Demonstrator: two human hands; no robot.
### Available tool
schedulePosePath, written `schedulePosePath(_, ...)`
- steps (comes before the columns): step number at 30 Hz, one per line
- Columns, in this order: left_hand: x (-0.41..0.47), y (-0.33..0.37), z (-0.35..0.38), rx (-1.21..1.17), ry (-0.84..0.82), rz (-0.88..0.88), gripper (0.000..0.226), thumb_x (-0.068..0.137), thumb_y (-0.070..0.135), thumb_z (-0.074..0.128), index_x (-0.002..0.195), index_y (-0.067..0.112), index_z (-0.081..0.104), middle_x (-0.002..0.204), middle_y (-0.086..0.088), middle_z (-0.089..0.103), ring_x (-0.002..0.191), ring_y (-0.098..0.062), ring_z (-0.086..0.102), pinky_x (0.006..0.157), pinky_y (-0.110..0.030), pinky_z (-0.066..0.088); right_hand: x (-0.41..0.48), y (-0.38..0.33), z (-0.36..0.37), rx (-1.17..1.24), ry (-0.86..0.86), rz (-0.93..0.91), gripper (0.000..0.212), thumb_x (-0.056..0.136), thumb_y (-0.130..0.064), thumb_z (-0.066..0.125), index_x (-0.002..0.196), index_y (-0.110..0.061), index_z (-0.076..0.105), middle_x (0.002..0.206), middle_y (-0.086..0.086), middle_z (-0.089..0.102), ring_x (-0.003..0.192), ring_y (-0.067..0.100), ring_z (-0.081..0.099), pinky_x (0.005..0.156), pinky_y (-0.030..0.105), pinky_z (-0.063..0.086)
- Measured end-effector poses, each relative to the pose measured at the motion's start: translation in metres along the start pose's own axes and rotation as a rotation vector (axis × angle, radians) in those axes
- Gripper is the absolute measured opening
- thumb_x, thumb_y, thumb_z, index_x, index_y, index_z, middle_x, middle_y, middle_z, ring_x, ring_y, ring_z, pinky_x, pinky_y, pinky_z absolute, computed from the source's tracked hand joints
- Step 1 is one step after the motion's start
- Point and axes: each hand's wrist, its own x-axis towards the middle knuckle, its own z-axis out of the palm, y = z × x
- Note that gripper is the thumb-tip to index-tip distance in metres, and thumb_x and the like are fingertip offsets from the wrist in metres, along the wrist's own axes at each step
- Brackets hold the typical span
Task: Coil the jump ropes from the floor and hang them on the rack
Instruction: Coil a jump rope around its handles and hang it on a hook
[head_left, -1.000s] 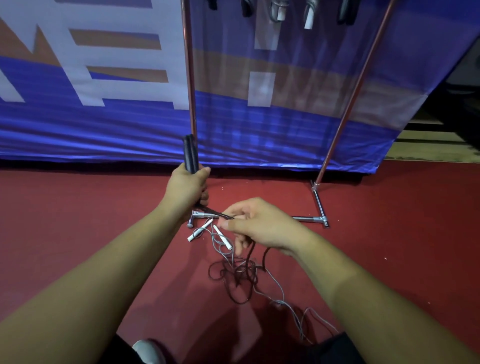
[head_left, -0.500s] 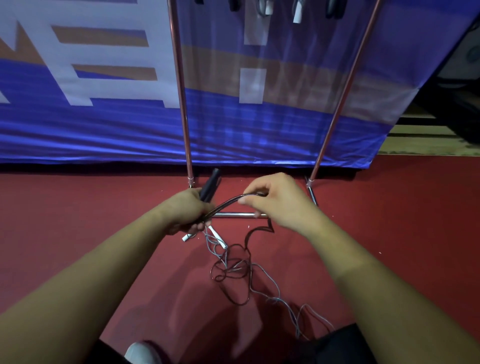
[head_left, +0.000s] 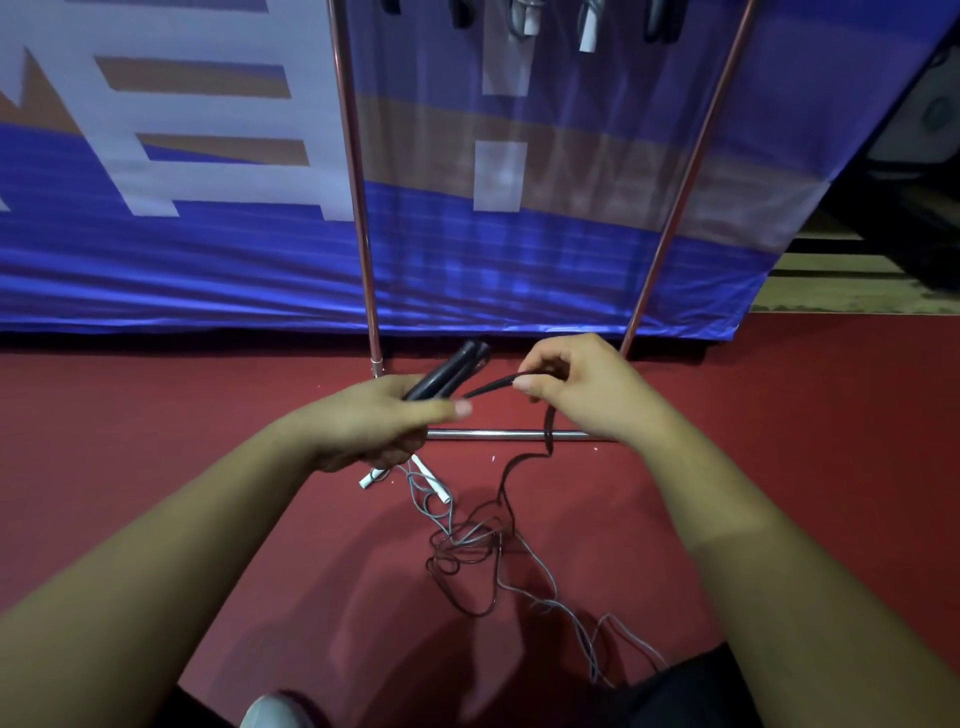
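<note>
My left hand (head_left: 374, 423) grips the two black handles (head_left: 449, 371) of a black jump rope, which point up and to the right. My right hand (head_left: 576, 389) pinches that rope's black cord (head_left: 491, 387) just right of the handles; from there the cord hangs down into a loose tangle (head_left: 467, 561) on the red floor. A grey rope with white handles (head_left: 434, 480) lies mixed into the same tangle under my left hand. The metal rack (head_left: 358, 208) stands right behind, and several ropes' handles (head_left: 587, 31) hang from its top.
The rack's base bar (head_left: 498, 434) runs across the floor below my hands. A blue banner (head_left: 156, 249) covers the wall behind. My shoe (head_left: 270, 714) shows at the bottom edge. Dark equipment and wooden boards (head_left: 852, 286) sit at far right.
My left hand has dropped and tilted the black handles to the right. My right hand has risen and drawn a length of black cord out from the handles.
</note>
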Motion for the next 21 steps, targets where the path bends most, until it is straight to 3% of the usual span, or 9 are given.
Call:
schedulePosePath(2, 0.001, -0.007, -0.003, 0.176, 0.035, 0.000, 0.034, 0.081, 0.030, 0.077, 0.079, 0.015, 0.046, 0.058, -0.005, 0.039, 0.045, -0.016, 0.031, 0.044, -0.024, 0.024, 0.000, 0.000, -0.002, -0.030, -0.027, -0.003, 0.010, 0.087, -0.020, 0.072, 0.077, -0.020, 0.070, 0.068, -0.004, 0.069, 0.070, 0.016, 0.066, 0.076, 0.039, 0.056)
schedulePosePath(5, 0.000, -0.012, -0.002, 0.416, 0.036, -0.065, 0.020, 0.090, 0.022, 0.066, 0.080, 0.013, 0.052, 0.057, -0.003, 0.047, 0.045, -0.018, 0.039, 0.043, -0.024, 0.034, 0.001, -0.005, -0.002, -0.115, 0.042, -0.022, 0.016, 0.078, -0.032, 0.079, 0.073, -0.021, 0.069, 0.063, -0.007, 0.064, 0.062, 0.009, 0.056, 0.066, 0.032, 0.049)
schedulePosePath(9, -0.009, -0.009, 0.007, 0.649, -0.168, -0.032, 0.009, 0.095, 0.030, 0.064, 0.093, 0.023, 0.059, 0.063, 0.002, 0.052, 0.054, -0.017, 0.045, 0.051, -0.028, 0.041, 0.003, -0.011, 0.001, -0.103, 0.144, -0.018, 0.024, 0.067, -0.042, 0.085, 0.072, -0.024, 0.070, 0.065, -0.012, 0.067, 0.068, 0.006, 0.060, 0.066, 0.029, 0.047)
schedulePosePath(12, -0.018, -0.001, 0.013, 0.722, -0.179, 0.125, 0.012, 0.095, 0.032, 0.064, 0.106, 0.034, 0.059, 0.066, 0.018, 0.057, 0.056, 0.000, 0.048, 0.059, -0.015, 0.041, 0.007, -0.007, 0.003, -0.004, 0.151, 0.011, 0.023, 0.067, -0.038, 0.086, 0.071, -0.021, 0.071, 0.063, -0.011, 0.066, 0.063, 0.002, 0.055, 0.065, 0.026, 0.044)
schedulePosePath(14, -0.022, 0.006, 0.011, 0.660, -0.057, 0.240, 0.011, 0.095, 0.029, 0.067, 0.099, 0.036, 0.059, 0.066, 0.027, 0.059, 0.059, 0.006, 0.051, 0.061, -0.013, 0.040, 0.008, -0.003, 0.004, 0.096, 0.124, 0.029, 0.018, 0.073, -0.029, 0.085, 0.072, -0.016, 0.072, 0.063, -0.005, 0.065, 0.059, 0.001, 0.050, 0.063, 0.023, 0.041)
schedulePosePath(18, -0.024, 0.011, -0.003, 0.272, 0.138, 0.329, 0.016, 0.086, 0.024, 0.069, 0.098, 0.021, 0.059, 0.060, 0.011, 0.051, 0.052, -0.009, 0.044, 0.052, -0.026, 0.036, 0.008, -0.002, 0.009, 0.140, 0.099, 0.036, 0.007, 0.084, -0.021, 0.076, 0.078, -0.019, 0.074, 0.058, -0.016, 0.061, 0.056, -0.003, 0.047, 0.059, 0.017, 0.038)
schedulePosePath(21, -0.025, 0.017, -0.005, 0.055, 0.254, 0.380, 0.029, 0.086, 0.015, 0.069, 0.107, 0.027, 0.055, 0.063, 0.005, 0.046, 0.049, -0.013, 0.040, 0.045, -0.021, 0.034, 0.005, -0.003, 0.009, 0.137, 0.040, 0.042, 0.011, 0.089, -0.025, 0.072, 0.082, -0.019, 0.077, 0.056, -0.012, 0.062, 0.053, 0.000, 0.047, 0.056, 0.020, 0.039)
